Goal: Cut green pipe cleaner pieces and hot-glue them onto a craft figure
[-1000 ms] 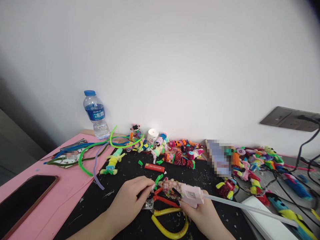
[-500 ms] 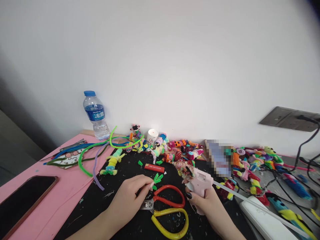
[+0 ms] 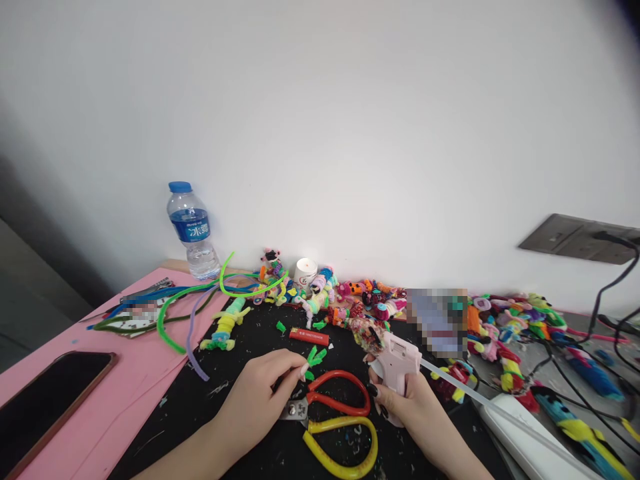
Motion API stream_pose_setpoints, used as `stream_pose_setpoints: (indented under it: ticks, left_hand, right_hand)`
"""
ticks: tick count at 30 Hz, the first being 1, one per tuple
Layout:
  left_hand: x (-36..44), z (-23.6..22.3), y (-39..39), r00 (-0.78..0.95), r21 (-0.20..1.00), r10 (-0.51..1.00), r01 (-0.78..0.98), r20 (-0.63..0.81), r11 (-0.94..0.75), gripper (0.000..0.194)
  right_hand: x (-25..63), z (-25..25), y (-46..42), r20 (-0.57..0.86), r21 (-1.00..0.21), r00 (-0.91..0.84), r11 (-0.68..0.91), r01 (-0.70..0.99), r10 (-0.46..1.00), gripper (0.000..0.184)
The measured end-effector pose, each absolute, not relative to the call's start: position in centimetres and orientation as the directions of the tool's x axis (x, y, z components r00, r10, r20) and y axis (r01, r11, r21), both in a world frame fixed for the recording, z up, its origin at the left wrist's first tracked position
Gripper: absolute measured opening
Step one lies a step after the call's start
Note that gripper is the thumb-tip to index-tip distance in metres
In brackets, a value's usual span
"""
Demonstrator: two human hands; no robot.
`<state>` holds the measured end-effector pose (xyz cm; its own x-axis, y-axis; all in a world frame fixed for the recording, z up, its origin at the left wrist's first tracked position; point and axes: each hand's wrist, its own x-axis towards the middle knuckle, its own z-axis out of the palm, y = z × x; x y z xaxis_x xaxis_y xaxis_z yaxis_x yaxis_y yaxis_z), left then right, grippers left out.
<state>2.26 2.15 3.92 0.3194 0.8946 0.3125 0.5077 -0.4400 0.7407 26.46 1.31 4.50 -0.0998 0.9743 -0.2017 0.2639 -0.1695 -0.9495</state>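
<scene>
Between the fingertips of my left hand (image 3: 265, 383) is a small green pipe cleaner piece (image 3: 316, 358) with several short prongs. My right hand (image 3: 407, 407) grips a pale pink hot glue gun (image 3: 399, 363); a long clear glue stick (image 3: 460, 383) runs out of its back toward the lower right. The gun's nozzle end is wrapped in a fuzzy multicoloured clump (image 3: 367, 335) and points up and left. Scissors (image 3: 340, 448) with one red and one yellow handle lie between my hands, their blades partly hidden under my left hand.
A red lighter (image 3: 309, 337) and green scraps lie on the black mat (image 3: 165, 417). Pipe cleaner figures (image 3: 228, 325) line the wall. At left are a water bottle (image 3: 191, 230) and a phone (image 3: 55, 400); at right, a white power bank (image 3: 525, 433) and black cables (image 3: 555, 363).
My right hand has shifted the glue gun slightly, its nozzle end moving a little right. My left hand and the green piece stay almost still.
</scene>
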Motion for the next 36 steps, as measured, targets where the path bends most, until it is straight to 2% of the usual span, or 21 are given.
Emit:
stream_pose_setpoints:
  ticks: [7, 14, 16, 19, 22, 28, 36]
  left_hand:
    - [2.3, 3.8, 2.2, 0.317, 0.741, 0.893, 0.505, 0.319, -0.443, 0.02]
    - [2.2, 3.7, 2.3, 0.285, 0.746, 0.911, 0.525, 0.3, -0.409, 0.019]
    - [2.2, 3.7, 2.3, 0.284, 0.745, 0.909, 0.524, 0.304, -0.413, 0.02]
    - [2.3, 3.8, 2.3, 0.297, 0.736, 0.9, 0.521, 0.318, -0.432, 0.02]
    - [2.3, 3.9, 2.2, 0.325, 0.734, 0.893, 0.515, 0.31, -0.442, 0.019]
    - [2.4, 3.5, 2.1, 0.38, 0.743, 0.874, 0.48, 0.302, -0.466, 0.019]
    - [2.4, 3.3, 2.0, 0.418, 0.739, 0.85, 0.451, 0.322, -0.501, 0.019]
  right_hand:
    - [26.2, 4.6, 1.1, -0.17, -0.958, -0.08, -0.146, 0.247, 0.982, 0.041]
    - [26.6, 4.4, 1.2, -0.215, -0.949, -0.155, -0.169, 0.266, 0.964, 0.037]
    - [26.6, 4.0, 1.1, -0.209, -0.955, -0.109, -0.179, 0.234, 0.972, 0.037]
    - [26.4, 3.3, 0.8, -0.197, -0.969, -0.024, -0.191, 0.154, 0.98, 0.049]
    - [26.1, 2.8, 0.5, -0.224, -0.968, -0.033, -0.219, 0.121, 0.974, 0.052]
    - [25.9, 2.7, 0.4, -0.192, -0.966, -0.065, -0.176, 0.191, 0.979, 0.046]
    - [25.8, 3.3, 0.5, -0.19, -0.947, -0.105, -0.154, 0.281, 0.976, 0.051]
